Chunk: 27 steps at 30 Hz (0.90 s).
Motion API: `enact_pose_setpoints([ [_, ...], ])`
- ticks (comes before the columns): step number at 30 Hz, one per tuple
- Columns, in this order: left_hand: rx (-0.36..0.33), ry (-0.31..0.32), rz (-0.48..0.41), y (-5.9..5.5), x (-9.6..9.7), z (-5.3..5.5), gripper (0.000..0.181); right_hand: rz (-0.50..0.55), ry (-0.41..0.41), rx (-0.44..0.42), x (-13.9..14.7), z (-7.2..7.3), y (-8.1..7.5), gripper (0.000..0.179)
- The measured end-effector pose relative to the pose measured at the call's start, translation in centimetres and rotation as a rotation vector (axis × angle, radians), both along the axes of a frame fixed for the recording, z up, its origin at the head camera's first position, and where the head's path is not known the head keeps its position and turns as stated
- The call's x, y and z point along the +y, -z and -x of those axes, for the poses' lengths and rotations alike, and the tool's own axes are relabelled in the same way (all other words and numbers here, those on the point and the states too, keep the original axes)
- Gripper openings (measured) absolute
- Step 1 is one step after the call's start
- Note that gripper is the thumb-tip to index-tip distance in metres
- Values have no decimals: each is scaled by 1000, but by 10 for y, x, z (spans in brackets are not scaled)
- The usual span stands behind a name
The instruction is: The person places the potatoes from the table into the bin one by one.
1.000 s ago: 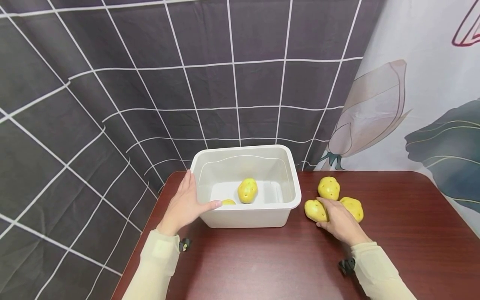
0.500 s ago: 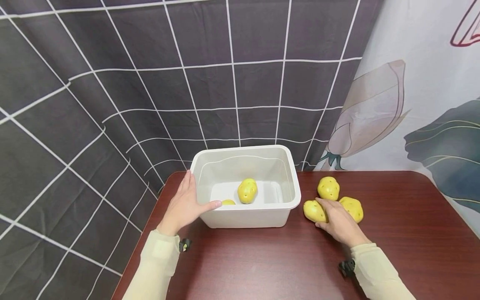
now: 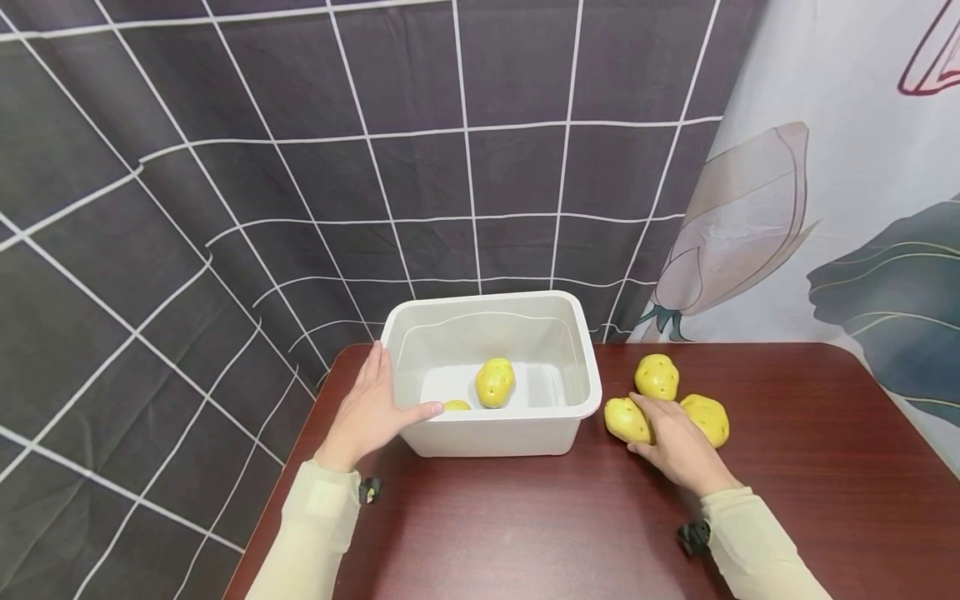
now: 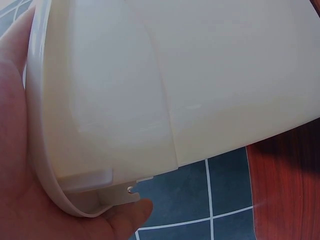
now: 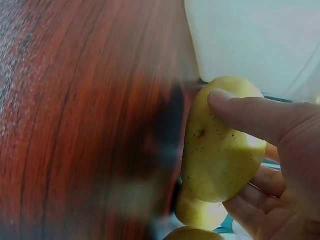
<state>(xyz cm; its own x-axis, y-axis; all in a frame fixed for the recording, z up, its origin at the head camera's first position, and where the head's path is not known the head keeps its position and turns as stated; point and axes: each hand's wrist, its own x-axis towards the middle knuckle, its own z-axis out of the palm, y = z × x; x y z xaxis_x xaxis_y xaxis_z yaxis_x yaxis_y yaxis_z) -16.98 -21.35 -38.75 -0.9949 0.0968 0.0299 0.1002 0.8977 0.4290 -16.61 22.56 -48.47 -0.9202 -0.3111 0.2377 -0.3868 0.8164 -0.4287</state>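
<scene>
My right hand (image 3: pixel 678 446) holds a yellow potato (image 3: pixel 627 420) beside the bin's right end. In the right wrist view its thumb lies on the potato (image 5: pixel 220 150) and the fingers sit partly hidden behind it. Two more potatoes are close by, one behind (image 3: pixel 657 377) and one to the right (image 3: pixel 706 419). At the left corner of a white plastic bin (image 3: pixel 495 435), my left hand (image 3: pixel 367 412) rests with straight fingers along the side and the thumb over the front rim. Inside the bin lies a potato (image 3: pixel 495 382), and another (image 3: pixel 457 405) is mostly hidden by the front wall.
Everything stands on a dark red wooden table (image 3: pixel 495 525). Right behind the bin hangs a dark curtain (image 3: pixel 517 175) with a white grid, which also runs along the left side. A pale floral cloth (image 3: pixel 847 208) hangs at the back right.
My right hand and the potato it holds have shifted very slightly left, toward the bin. The left hand and the bin stay in place.
</scene>
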Motion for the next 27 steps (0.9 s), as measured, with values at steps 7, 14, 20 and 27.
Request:
enact_pose_setpoints([
  [7, 2, -1, -6, 1, 0, 0, 135, 23, 27, -25, -2, 0, -5, 75],
  [14, 4, 2, -2, 2, -1, 1, 136, 48, 53, -24, -2, 0, -14, 74],
  [20, 2, 5, 2, 2, -1, 1, 136, 56, 54, -9, -3, -3, -20, 74],
  [27, 1, 8, -2, 2, -1, 1, 136, 76, 94, 53, -3, -8, -24, 75],
])
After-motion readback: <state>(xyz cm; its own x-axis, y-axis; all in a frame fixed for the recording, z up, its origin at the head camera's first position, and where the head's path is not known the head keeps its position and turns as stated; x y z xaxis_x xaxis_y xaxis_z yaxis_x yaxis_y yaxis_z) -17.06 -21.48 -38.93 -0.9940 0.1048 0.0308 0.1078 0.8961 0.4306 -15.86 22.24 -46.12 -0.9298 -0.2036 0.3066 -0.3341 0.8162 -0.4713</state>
